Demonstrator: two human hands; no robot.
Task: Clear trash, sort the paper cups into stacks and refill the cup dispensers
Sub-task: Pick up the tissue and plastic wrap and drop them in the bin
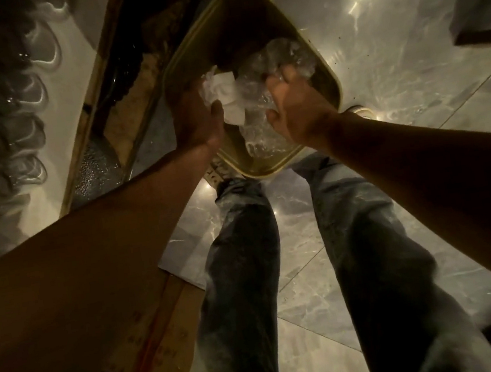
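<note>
Hands reach into the yellow-rimmed bin (331, 85) on the tiled floor (420, 136): left hand (200, 119) clutches crumpled white paper (226, 94), right hand (296, 106) grips clear plastic wrap (279, 55).

- The single head camera is looking steeply down past the person's own legs onto the marble floor (311, 258).
- It is sitting close above both forearms, which are reaching forward to a bin (244, 6) standing at mid-frame.
- Its wide lens is bending the frame edges.
</note>
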